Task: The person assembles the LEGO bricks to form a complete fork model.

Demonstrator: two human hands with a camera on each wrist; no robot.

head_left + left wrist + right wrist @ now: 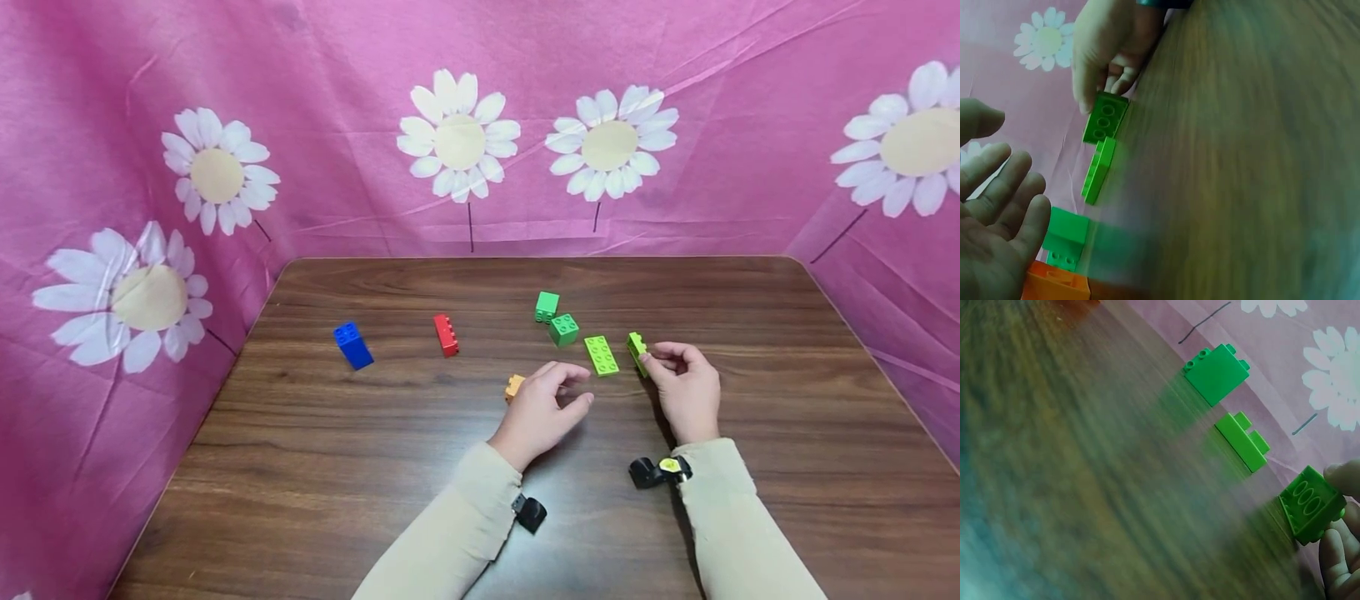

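Note:
My right hand [688, 398] pinches a lime-green toy building brick [636, 348] that stands on its side. Its hollow underside with round tubes shows in the right wrist view, on the held brick [1310, 501]. Just left of it, a second lime brick [601, 356] lies studs up. My left hand [542, 410] hovers with relaxed fingers beside an orange brick [513, 387], which it partly hides in the head view. In the left wrist view, nothing lies between the left fingers [1007, 187]; the orange brick [1054, 284] shows below them.
Two darker green bricks stand close together farther back, one studs up [564, 331] and one tipped over [547, 305]. A red brick [446, 335] and a tall blue brick [353, 346] are to the left. Pink flowered cloth [337, 150] surrounds the wooden table [300, 483].

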